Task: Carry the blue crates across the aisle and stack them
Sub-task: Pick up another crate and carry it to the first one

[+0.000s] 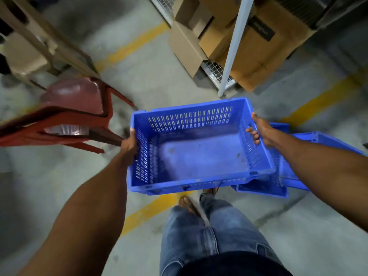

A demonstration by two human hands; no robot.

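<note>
Bare forearms (83, 212) — faded blue jeans (209, 236), black shirt hem (235, 265), open sandals (208, 191).

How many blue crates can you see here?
3. The held crate is between the left hand and right hand; a second crate lies on the floor right of it; a third crate overlaps that one, under the right arm. Others may be hidden.
</note>
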